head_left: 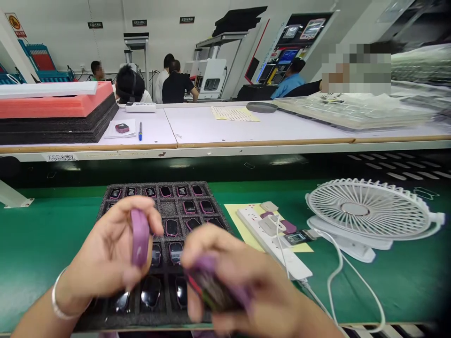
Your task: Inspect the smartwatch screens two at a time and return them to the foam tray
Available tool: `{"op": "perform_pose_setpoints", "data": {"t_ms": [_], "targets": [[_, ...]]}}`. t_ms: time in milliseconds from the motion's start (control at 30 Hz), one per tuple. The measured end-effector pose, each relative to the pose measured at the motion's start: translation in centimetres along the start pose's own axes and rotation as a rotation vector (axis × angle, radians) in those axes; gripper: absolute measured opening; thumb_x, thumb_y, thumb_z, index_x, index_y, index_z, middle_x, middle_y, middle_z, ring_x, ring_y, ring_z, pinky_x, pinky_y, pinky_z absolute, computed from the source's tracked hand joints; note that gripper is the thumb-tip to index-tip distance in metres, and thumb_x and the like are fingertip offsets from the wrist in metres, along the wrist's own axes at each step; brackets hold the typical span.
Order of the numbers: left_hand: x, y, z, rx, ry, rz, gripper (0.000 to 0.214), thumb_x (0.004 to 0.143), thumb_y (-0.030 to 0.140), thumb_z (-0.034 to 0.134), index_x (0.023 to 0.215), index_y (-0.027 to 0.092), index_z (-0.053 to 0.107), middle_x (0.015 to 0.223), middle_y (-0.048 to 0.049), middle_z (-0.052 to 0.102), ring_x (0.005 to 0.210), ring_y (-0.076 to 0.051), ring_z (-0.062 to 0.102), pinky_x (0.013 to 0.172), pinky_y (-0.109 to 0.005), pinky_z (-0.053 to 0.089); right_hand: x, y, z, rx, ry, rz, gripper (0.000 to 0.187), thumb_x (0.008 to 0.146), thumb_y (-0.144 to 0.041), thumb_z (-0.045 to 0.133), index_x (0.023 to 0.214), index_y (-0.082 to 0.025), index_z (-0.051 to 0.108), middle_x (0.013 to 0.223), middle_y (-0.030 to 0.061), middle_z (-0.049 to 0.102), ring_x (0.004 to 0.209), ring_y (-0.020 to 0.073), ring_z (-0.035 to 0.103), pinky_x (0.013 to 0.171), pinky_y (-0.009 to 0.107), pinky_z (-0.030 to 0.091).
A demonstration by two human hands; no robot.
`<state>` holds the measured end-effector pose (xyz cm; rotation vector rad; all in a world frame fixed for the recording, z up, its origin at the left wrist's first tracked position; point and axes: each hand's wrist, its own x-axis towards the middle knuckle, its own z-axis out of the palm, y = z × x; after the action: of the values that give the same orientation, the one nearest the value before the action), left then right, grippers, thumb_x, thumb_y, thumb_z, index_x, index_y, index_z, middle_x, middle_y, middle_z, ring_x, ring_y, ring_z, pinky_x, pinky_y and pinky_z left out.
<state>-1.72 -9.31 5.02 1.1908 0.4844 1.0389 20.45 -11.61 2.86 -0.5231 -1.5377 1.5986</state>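
Note:
My left hand [109,244], with a white band at the wrist, is closed on a purple-cased watch-like device [140,238], held edge-on between thumb and fingers. Smeared by motion, my right hand [268,281] grips a second purple-cased device [214,287] with a dark face; a red and green glint shows along it. Both hands are above a black foam tray [167,206] on the green bench. Similar devices with dark screens and purple rims, such as one device [171,227], lie in the tray's compartments. My hands and forearms hide part of the tray.
Right of the tray, a white power strip [252,220] with chargers and cables lies on yellow paper [234,211]. A white fan [355,211] stands farther right. On the shelf above are foam sheets [52,105], a pen [140,131] and clear plastic trays [359,110]. Several people sit beyond.

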Motion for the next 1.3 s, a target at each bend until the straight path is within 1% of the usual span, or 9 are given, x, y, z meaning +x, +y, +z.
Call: {"op": "perform_pose_setpoints", "data": {"t_ms": [100, 200, 300, 367, 667, 833, 967, 1100, 1300], "targets": [[3.4, -3.0, -1.8, 0.046, 0.206, 0.064, 0.055, 0.065, 0.021, 0.083, 0.115, 0.03, 0.062, 0.091, 0.0006, 0.061, 0.054, -0.005, 0.05, 0.045, -0.015, 0.043, 3.9, 2.7, -2.0, 0.277, 0.226, -0.08, 0.05, 0.075, -0.026, 0.079, 0.121, -0.034, 0.062, 0.12, 0.0052, 0.068, 0.07, 0.0166, 0.071, 0.07, 0.037, 0.06], [5.6, -6.9, -3.8, 0.203, 0.392, 0.012, 0.057, 0.063, 0.016, 0.079, 0.115, 0.021, 0.057, 0.098, -0.0027, 0.062, 0.066, -0.008, 0.053, 0.05, -0.015, 0.044, 6.8, 6.5, -4.2, 0.469, 0.372, 0.069, 0.056, 0.068, -0.017, 0.08, 0.12, -0.025, 0.061, 0.109, 0.006, 0.072, 0.075, 0.0157, 0.071, 0.072, 0.03, 0.057], [6.4, -9.9, -5.5, 0.27, 0.426, -0.079, 0.059, 0.062, 0.017, 0.076, 0.117, 0.02, 0.054, 0.094, -0.0013, 0.062, 0.059, -0.007, 0.05, 0.049, -0.017, 0.043, 7.8, 9.7, -6.1, 0.561, 0.472, 0.234, 0.041, 0.07, -0.015, 0.074, 0.109, -0.021, 0.062, 0.096, 0.0063, 0.074, 0.069, 0.016, 0.07, 0.064, 0.027, 0.054], [6.4, -11.0, -6.1, 0.288, 0.42, -0.101, 0.059, 0.062, 0.017, 0.074, 0.118, 0.02, 0.053, 0.091, -0.0002, 0.062, 0.057, -0.006, 0.05, 0.05, -0.019, 0.043, 7.9, 10.8, -6.7, 0.569, 0.498, 0.289, 0.035, 0.073, -0.016, 0.071, 0.106, -0.02, 0.06, 0.095, 0.0062, 0.074, 0.065, 0.0161, 0.07, 0.059, 0.027, 0.051], [6.2, -11.6, -6.3, 0.291, 0.402, -0.056, 0.057, 0.066, 0.017, 0.073, 0.118, 0.02, 0.051, 0.094, -0.0006, 0.064, 0.067, -0.008, 0.058, 0.057, -0.019, 0.048, 7.5, 10.7, -6.5, 0.454, 0.461, 0.227, 0.04, 0.07, -0.015, 0.071, 0.108, -0.021, 0.06, 0.092, 0.0031, 0.074, 0.061, 0.0126, 0.066, 0.062, 0.026, 0.048], [6.0, -11.5, -6.4, 0.256, 0.403, -0.086, 0.065, 0.069, 0.018, 0.07, 0.13, 0.019, 0.045, 0.103, -0.0033, 0.065, 0.068, -0.01, 0.067, 0.069, -0.027, 0.056, 7.3, 11.3, -6.5, 0.395, 0.419, 0.178, 0.049, 0.067, -0.008, 0.069, 0.113, -0.022, 0.061, 0.098, 0.0045, 0.074, 0.067, 0.0137, 0.067, 0.065, 0.028, 0.049], [5.9, -11.4, -6.3, 0.218, 0.396, -0.108, 0.072, 0.072, 0.02, 0.067, 0.139, 0.018, 0.04, 0.104, -0.0049, 0.065, 0.07, -0.013, 0.07, 0.072, -0.03, 0.057, 7.3, 11.9, -6.7, 0.433, 0.429, 0.214, 0.051, 0.065, -0.006, 0.066, 0.114, -0.021, 0.061, 0.097, 0.0046, 0.074, 0.065, 0.0142, 0.068, 0.061, 0.027, 0.048], [5.8, -11.3, -6.2, 0.198, 0.396, -0.121, 0.068, 0.073, 0.021, 0.068, 0.136, 0.018, 0.044, 0.108, -0.0067, 0.065, 0.07, -0.013, 0.071, 0.074, -0.032, 0.058, 7.3, 12.2, -6.8, 0.438, 0.436, 0.243, 0.05, 0.066, -0.007, 0.065, 0.113, -0.021, 0.06, 0.097, 0.0054, 0.075, 0.059, 0.013, 0.066, 0.056, 0.025, 0.045], [5.8, -11.2, -6.1, 0.176, 0.4, -0.12, 0.062, 0.072, 0.02, 0.069, 0.131, 0.019, 0.05, 0.11, -0.0068, 0.066, 0.069, -0.013, 0.071, 0.071, -0.031, 0.059, 7.3, 12.0, -6.9, 0.394, 0.452, 0.19, 0.05, 0.063, -0.007, 0.063, 0.111, -0.021, 0.06, 0.097, 0.004, 0.074, 0.06, 0.012, 0.064, 0.059, 0.026, 0.044]]}}
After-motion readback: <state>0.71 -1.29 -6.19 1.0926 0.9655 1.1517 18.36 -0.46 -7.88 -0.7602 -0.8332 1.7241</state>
